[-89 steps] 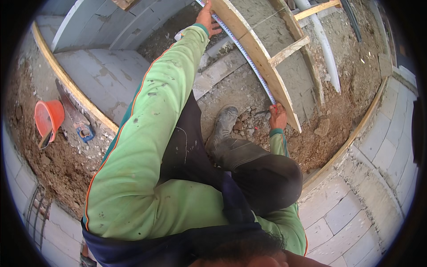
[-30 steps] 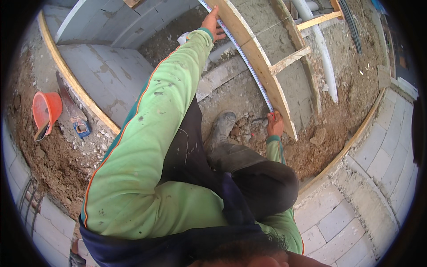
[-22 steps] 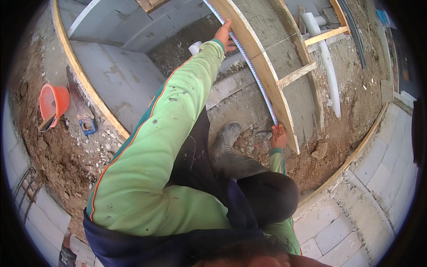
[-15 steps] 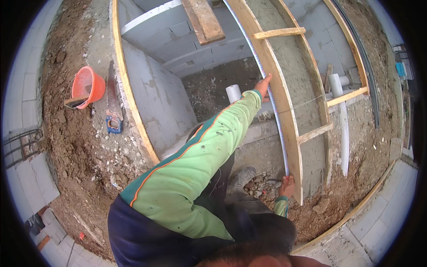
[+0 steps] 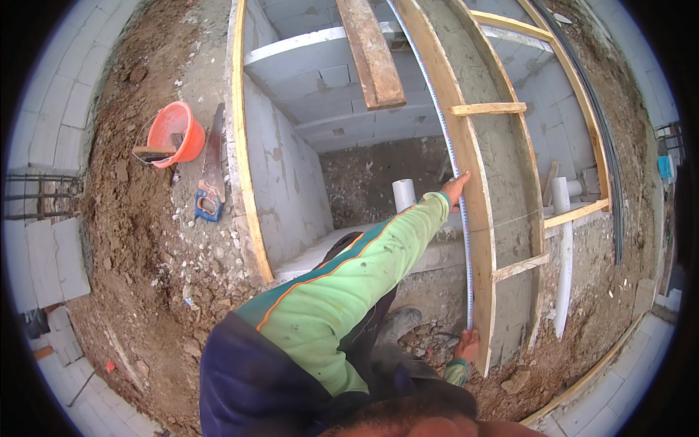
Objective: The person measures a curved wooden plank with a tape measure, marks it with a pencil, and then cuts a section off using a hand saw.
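A white tape measure runs along the left side of a long wooden formwork board. My left arm reaches forward in a green sleeve, and my left hand is closed at the board's edge, pressing the tape against it. Close to the board's near end, my right hand grips the tape's near end beside the wood. The undersides of both hands' fingers are partly hidden.
Wet concrete lies between the formwork boards, which short wooden crosspieces join. A loose plank juts over the block-walled pit. An orange bucket and a handsaw rest on the left. White pipes stand at right.
The view has shifted, so the scene sits lower and further right. Both hands stay at about the same places along the board and tape.
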`<act>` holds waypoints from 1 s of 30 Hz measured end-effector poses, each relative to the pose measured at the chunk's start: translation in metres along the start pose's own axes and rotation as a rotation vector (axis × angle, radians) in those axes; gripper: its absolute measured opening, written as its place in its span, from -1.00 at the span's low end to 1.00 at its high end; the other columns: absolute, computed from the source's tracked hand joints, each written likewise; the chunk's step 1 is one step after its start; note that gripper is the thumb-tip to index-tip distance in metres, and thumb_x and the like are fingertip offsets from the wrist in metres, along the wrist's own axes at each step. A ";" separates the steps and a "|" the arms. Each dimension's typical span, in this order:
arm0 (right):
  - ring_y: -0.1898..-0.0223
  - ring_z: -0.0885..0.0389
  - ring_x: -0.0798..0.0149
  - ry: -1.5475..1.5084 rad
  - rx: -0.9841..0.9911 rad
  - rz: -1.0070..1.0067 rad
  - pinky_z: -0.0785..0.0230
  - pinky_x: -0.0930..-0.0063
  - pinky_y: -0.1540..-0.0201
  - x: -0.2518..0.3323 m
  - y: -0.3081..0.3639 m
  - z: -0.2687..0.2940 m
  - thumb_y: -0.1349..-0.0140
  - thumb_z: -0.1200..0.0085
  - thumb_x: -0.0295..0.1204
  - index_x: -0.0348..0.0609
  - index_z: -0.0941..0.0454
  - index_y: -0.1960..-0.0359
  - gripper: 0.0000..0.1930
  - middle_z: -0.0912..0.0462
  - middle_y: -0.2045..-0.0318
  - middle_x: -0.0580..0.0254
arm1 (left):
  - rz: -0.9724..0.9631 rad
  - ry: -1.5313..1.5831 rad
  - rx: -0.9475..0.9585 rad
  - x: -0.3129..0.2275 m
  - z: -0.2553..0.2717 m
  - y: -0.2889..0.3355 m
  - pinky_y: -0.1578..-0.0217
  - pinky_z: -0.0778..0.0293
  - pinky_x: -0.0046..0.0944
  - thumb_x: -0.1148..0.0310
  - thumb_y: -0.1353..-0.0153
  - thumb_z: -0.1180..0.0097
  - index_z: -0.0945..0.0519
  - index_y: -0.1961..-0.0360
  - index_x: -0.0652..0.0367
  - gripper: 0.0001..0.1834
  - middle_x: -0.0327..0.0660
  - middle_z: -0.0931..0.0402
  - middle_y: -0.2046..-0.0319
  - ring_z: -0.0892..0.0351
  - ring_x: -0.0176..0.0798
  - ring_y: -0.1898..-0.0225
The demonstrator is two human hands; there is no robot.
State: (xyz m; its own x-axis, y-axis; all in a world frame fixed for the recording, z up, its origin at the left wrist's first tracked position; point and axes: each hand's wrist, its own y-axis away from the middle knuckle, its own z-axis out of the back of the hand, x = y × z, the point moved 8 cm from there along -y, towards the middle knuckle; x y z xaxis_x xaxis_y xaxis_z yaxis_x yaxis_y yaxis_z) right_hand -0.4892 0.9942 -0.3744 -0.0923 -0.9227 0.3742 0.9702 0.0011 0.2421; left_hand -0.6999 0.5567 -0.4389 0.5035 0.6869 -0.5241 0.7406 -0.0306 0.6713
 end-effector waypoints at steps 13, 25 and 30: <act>0.13 -0.60 -0.29 0.099 0.019 -0.129 -0.40 -0.07 0.12 -0.016 0.005 0.008 -0.31 -0.10 -0.09 -0.19 -0.56 0.07 -0.60 -0.64 0.24 -0.18 | -0.007 0.010 0.010 0.000 -0.017 0.006 -0.36 -0.08 0.34 -0.41 -0.27 0.08 -0.02 -0.54 0.15 0.06 0.26 0.12 -0.51 -0.02 0.37 -0.47; 0.08 -0.60 -0.26 0.068 0.015 -0.195 -0.40 -0.03 0.07 0.016 0.002 0.006 -0.28 -0.17 -0.19 -0.11 -0.62 0.06 -0.68 -0.67 0.18 -0.14 | 0.060 0.019 -0.062 0.012 0.020 -0.036 -0.31 -0.14 0.31 -0.42 -0.27 0.08 -0.17 -0.48 0.16 0.01 0.17 -0.14 -0.42 -0.17 0.29 -0.39; 0.07 -0.60 -0.24 0.053 -0.001 -0.208 -0.40 -0.01 0.05 0.013 0.004 0.007 -0.27 -0.17 -0.20 -0.10 -0.62 0.04 -0.68 -0.67 0.15 -0.12 | 0.049 0.038 -0.046 0.012 0.015 -0.037 -0.32 -0.15 0.29 -0.41 -0.27 0.08 -0.17 -0.47 0.20 0.02 0.19 -0.14 -0.42 -0.19 0.29 -0.39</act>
State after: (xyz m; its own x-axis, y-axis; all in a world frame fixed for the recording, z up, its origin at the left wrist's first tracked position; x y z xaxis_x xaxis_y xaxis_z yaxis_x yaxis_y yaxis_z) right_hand -0.4878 0.9850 -0.3621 -0.2791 -0.9219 0.2687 0.9316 -0.1920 0.3087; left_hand -0.7144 0.5555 -0.4777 0.5210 0.7123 -0.4703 0.6939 -0.0325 0.7194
